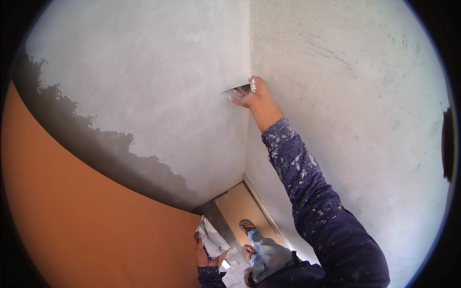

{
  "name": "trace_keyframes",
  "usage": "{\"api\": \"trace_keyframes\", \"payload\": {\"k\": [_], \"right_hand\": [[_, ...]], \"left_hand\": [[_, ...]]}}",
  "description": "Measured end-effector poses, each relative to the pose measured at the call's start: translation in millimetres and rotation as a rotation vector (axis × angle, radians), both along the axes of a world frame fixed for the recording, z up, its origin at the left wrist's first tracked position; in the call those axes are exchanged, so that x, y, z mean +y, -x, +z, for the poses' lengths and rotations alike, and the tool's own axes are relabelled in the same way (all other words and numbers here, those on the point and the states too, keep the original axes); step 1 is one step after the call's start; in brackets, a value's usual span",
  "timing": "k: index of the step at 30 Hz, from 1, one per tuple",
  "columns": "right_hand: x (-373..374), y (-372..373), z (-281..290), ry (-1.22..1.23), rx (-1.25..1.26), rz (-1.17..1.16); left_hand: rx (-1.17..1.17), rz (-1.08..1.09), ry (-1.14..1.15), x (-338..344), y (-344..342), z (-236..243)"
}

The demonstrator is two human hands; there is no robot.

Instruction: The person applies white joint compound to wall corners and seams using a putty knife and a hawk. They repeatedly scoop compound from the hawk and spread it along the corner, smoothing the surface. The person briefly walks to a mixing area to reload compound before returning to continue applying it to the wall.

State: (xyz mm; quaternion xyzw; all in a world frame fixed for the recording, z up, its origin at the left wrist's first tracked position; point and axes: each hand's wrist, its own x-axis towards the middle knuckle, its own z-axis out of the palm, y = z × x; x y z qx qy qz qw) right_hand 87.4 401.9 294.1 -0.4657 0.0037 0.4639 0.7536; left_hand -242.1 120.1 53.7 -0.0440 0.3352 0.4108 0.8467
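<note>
My right hand (257, 94) is raised to the inside corner of two walls. Its fingers are closed behind a thin flat scraper blade (235, 88), whose edge rests against the left wall (163, 72). White filler clings to the fingers and knuckles. Low down, my left hand (203, 255) grips a flat plate (211, 238) smeared with white filler; its handle, if it has one, is hidden by the hand. The left wall carries a smooth pale coat that stops in a ragged edge above a bare dark grey strip (113, 146).
An orange surface (96, 211) curves along the lower left. The right wall (355, 77) is pale, with grey scuffs. My sandalled feet (247, 225) stand on a tan board (240, 206) beside grey paving (235, 269). A dark object (447, 144) shows at the far right rim.
</note>
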Motion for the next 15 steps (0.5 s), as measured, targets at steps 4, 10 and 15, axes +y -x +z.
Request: {"api": "trace_keyframes", "payload": {"k": [4, 10, 15], "right_hand": [[-76, -5, 10, -0.295, -0.183, 0.292], [-228, 45, -6, -0.486, -1.379, 0.983], [-255, 70, -23, -0.523, -1.834, 1.003]], "left_hand": [[0.016, -0.009, -0.118, 8, -30, 35], [-0.147, -0.006, -0.204, 36, -67, 97], [-0.291, 0.032, -0.323, 45, -70, 129]]}}
